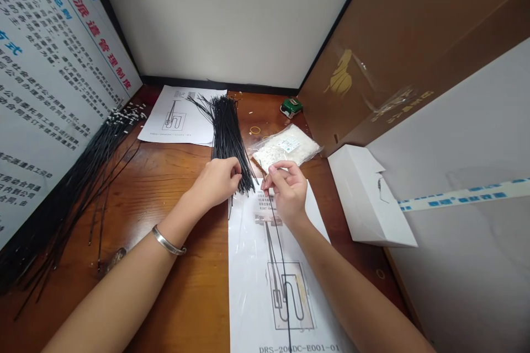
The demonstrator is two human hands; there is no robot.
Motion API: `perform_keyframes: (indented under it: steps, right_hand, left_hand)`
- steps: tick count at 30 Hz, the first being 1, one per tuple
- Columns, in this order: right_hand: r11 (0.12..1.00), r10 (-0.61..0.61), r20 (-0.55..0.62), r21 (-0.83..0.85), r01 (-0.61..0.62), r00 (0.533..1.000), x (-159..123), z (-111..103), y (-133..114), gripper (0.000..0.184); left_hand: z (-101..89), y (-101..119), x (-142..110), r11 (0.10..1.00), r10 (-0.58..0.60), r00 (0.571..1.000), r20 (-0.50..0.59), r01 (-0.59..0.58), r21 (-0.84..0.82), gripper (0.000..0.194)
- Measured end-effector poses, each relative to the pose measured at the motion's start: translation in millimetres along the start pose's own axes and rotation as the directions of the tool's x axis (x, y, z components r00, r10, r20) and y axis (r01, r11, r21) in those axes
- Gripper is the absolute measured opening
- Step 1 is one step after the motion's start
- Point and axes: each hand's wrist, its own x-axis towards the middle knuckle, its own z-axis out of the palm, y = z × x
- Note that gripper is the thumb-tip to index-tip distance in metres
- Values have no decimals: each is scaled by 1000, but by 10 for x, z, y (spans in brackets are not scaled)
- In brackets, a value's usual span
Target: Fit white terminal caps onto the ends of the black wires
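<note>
My right hand (290,190) pinches a thin black wire (278,237) near its upper end. The wire hangs down across a printed drawing sheet (244,287) and out of the bottom of the view. At the near end of a thick bundle of black wires (226,127), my left hand (221,179) is closed, with thumb and fingertips together. What those fingers hold, if anything, is hidden. Just beyond my right hand lies a clear plastic bag of small white pieces (285,146).
A second wire pile with white ends (103,149) lies along the left panel, over another printed sheet (155,116). A green tape measure (291,107) sits at the back right. A folded white box (364,198) stands at right against a brown carton (372,55).
</note>
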Motion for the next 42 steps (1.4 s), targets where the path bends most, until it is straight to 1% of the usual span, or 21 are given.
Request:
perform_keyframes:
  steps: [2, 4, 6, 8, 9, 10, 12, 15, 18, 21, 23, 25, 27, 28, 29, 31, 32, 34, 37, 40, 42]
  right_hand:
    - [1000, -1, 22, 1, 1, 1000, 11, 4, 8, 18]
    - [1000, -9, 27, -2, 9, 1000, 47, 14, 12, 17]
    - [1000, -20, 24, -4, 20, 1000, 110, 37, 9, 17]
    - [1000, -31, 26, 4, 31, 999, 187, 74, -2, 18]
    - [999, -33, 31, 8, 33, 999, 223, 98, -9, 19]
    - [1000, -30, 38, 8, 30, 999, 252, 124, -17, 19]
    - [1000, -8, 54, -9, 8, 999, 281, 176, -34, 20]
    - [999, 13, 80, -51, -9, 997, 260, 230, -50, 19]
    - [997, 0, 92, -75, 7, 996, 216, 234, -48, 20]
    - [995, -11, 74, -93, 18, 997, 195, 204, -23, 21]
    - [994, -16, 66, -106, 23, 998, 186, 186, -2, 22]
    - [992, -24, 67, -124, 32, 997, 173, 178, 13, 22]
    - [988, -37, 79, -147, 49, 996, 146, 179, 21, 20]
    - [986, -44, 91, -156, 58, 995, 126, 183, 24, 19]
    - [985, -48, 110, -162, 65, 993, 102, 188, 26, 18]
    - [982, -44, 171, -174, 74, 984, 45, 199, 34, 15]
    - [980, -38, 210, -183, 78, 977, 16, 205, 39, 14]
    - [973, -30, 293, -210, 95, 956, -35, 217, 51, 12]
    - [958, -36, 398, -248, 145, 917, -78, 237, 57, 9]
    - [940, -54, 446, -279, 196, 893, -84, 254, 47, 6]
    - [932, -63, 457, -291, 216, 887, -80, 258, 40, 4]
  left_hand:
    - [9, -62, 111, 999, -14, 999, -38, 12, -44, 9]
    - [3, -107, 195, 998, -47, 995, -91, 43, -51, 10]
    - [-12, -106, 214, 997, -69, 986, -153, 61, -56, 13]
    - [-19, -50, 155, 991, -64, 982, -179, 42, -124, 18]
    - [-15, -6, 105, 981, -55, 985, -164, 22, -195, 23]
    - [-4, 43, 48, 956, -46, 991, -122, 9, -293, 29]
    - [40, 133, -59, 865, -59, 998, -25, 39, -500, 34]
    - [114, 195, -151, 683, -119, 991, 54, 121, -720, 23]
    - [108, 168, -177, 558, -169, 977, 128, 202, -805, 17]
    - [2, 105, -197, 487, -190, 952, 239, 303, -819, 18]
    - [-77, 53, -213, 485, -187, 934, 304, 357, -799, 19]
    - [-119, -5, -224, 510, -173, 917, 359, 395, -764, 20]
    - [-114, -60, -224, 533, -168, 912, 374, 403, -744, 25]
    - [-98, -81, -220, 545, -183, 920, 347, 389, -743, 27]
    - [-77, -95, -215, 557, -211, 932, 295, 363, -747, 28]
    - [-34, -105, -203, 576, -267, 947, 178, 305, -758, 27]
    - [-17, -103, -198, 578, -279, 950, 141, 284, -765, 26]
    - [2, -93, -195, 568, -267, 956, 119, 255, -783, 27]
    - [10, -95, -206, 558, -215, 971, 104, 209, -803, 26]
    - [26, -120, -214, 545, -160, 981, 110, 181, -819, 20]
    - [44, -132, -214, 510, -155, 981, 114, 178, -842, 18]
